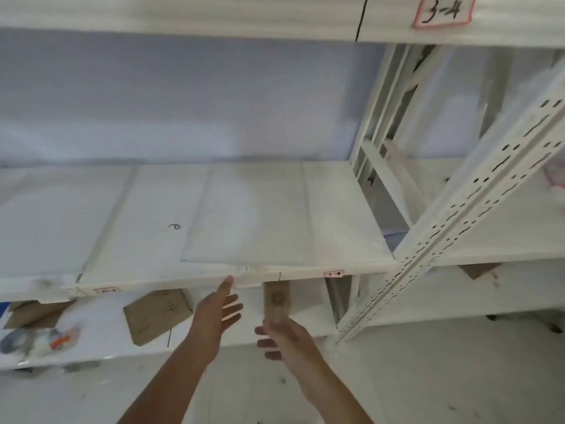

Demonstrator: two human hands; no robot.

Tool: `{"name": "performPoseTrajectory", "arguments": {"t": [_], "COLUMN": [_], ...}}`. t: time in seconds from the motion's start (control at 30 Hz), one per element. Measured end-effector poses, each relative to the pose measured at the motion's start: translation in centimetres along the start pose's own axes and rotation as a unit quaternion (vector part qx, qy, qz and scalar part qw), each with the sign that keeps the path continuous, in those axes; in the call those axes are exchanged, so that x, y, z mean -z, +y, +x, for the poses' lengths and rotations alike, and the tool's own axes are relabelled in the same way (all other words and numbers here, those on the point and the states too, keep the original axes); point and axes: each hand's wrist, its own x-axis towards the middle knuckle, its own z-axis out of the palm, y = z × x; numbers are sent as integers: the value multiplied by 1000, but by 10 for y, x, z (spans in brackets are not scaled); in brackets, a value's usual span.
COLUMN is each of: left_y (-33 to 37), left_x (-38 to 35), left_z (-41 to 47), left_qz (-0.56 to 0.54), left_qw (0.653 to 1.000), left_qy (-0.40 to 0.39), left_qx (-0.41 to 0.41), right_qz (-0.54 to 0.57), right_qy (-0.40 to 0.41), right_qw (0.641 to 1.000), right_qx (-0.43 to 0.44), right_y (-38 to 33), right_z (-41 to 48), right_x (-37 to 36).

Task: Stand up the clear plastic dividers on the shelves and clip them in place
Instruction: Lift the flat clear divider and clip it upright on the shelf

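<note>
So the clear divider (275,221) lay flat on the middle shelf (91,228), near edge at the front lip. Our left hand (214,313) reached up with a wide grip, empty; right hand (284,341) pinched a tan strip (276,298). Best bet: lift that front edge evenly, both hands.

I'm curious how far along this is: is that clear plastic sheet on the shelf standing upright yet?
No. The clear divider lies flat on the shelf, with the left hand reaching toward its front edge.
</note>
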Motion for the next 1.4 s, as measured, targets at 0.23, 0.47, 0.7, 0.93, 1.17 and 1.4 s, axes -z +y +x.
{"name": "performPoseTrajectory", "arguments": {"t": [0.23,0.47,0.7,0.93,1.17,1.4], "left_y": [-7,-7,-6,-16,-16,-23], "left_x": [-26,-12,-29,-49,-60,-58], "left_z": [32,56,52,53,48,56], "left_qz": [-77,-124,-112,-141,-148,-161], "left_qw": [997,992,992,988,986,984], "left_qy": [22,-28,-53,-54,-61,-57], "left_qx": [3,-9,-13,29,43,42], "right_qz": [121,257,308,322,311,267], "right_qy": [-10,51,119,134,152,154], "right_qw": [992,965,944,937,938,951], "right_qx": [-28,-6,-2,16,17,12], "right_y": [-31,-24,-21,-18,-19,-20], "right_z": [91,108,103,105,103,106], "right_x": [-28,-47,-49,-27,-21,-19]}}
